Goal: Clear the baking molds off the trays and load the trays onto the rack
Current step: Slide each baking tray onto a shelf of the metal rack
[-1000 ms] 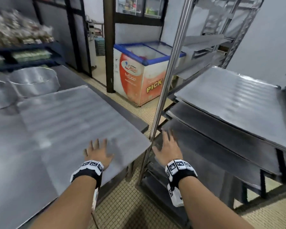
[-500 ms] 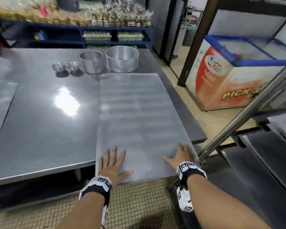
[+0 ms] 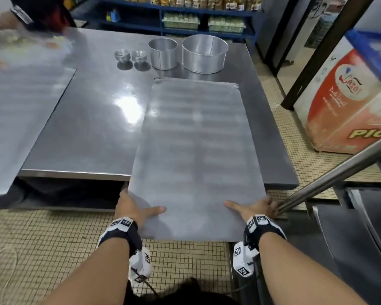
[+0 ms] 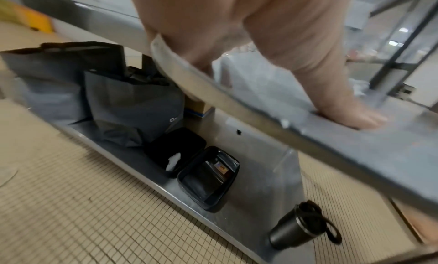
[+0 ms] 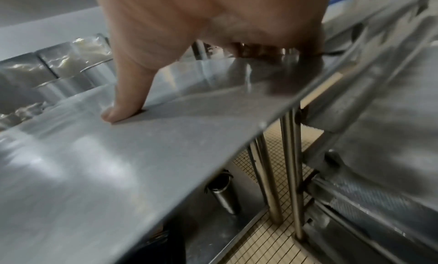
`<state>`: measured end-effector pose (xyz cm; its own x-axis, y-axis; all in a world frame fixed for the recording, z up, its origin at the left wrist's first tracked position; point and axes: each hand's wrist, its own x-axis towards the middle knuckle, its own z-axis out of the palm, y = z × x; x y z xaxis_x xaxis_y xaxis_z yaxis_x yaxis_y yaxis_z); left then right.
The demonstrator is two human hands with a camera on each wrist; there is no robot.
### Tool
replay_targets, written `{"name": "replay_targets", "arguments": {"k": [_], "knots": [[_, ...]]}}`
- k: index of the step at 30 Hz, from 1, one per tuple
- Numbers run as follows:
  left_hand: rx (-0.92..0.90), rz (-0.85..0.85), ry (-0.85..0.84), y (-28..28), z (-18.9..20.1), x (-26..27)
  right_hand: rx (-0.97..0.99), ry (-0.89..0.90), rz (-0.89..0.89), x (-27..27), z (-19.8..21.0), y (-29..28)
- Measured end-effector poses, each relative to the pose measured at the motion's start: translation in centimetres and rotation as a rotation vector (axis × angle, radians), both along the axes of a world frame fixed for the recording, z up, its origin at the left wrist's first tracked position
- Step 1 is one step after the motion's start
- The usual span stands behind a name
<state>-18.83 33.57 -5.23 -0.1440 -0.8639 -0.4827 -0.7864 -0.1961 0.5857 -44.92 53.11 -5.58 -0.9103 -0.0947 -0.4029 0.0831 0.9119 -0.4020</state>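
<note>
Two hands pick up the big tray to carry it to the rack

The left hand [image 3: 135, 209] grips the tray [image 3: 194, 155] at its near left corner, thumb on top and fingers under, and the right hand [image 3: 254, 208] grips the near right corner the same way. The tray lies half on the worktop [image 3: 86, 119] and sticks out over the floor. The baking molds [image 3: 204, 54] stand on the worktop past its far end, not on it. To do this well, I think both hands should lift together and keep the tray flat. The rack [image 3: 330, 175] pole is right beside the right hand, so turn slowly and do not bump it. Then slide the tray straight into a free slot.
</note>
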Motion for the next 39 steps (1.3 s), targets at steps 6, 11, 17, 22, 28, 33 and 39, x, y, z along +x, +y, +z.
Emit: {"name": "replay_targets", "arguments": {"k": [6, 11, 17, 22, 28, 33, 39], "knots": [[0.031, 0.131, -0.033, -0.3, 1.6, 1.7, -0.066, -0.041, -0.011, 1.5, -0.4, -0.1], [0.019, 0.164, -0.06, -1.1, 2.7, 4.9, -0.124, -0.056, 0.006, 4.4, -0.5, -2.1], [0.015, 0.239, -0.043, -2.7, 3.0, 11.7, -0.13, -0.079, 0.093, 10.2, 0.4, -5.6], [0.02, 0.29, -0.079, -4.4, 2.8, 18.0, -0.065, -0.105, 0.184, 15.5, 1.4, -9.1], [0.041, 0.376, -0.076, -6.7, 3.0, 25.6, -0.022, -0.132, 0.29, 21.7, 1.9, -13.6], [0.004, 0.444, -0.029, -8.1, 3.5, 30.9, 0.004, -0.129, 0.353, 26.2, 1.9, -16.8], [-0.014, 0.463, -0.035, -9.7, 3.3, 36.6, 0.035, -0.117, 0.404, 30.8, 1.8, -20.0]]}}
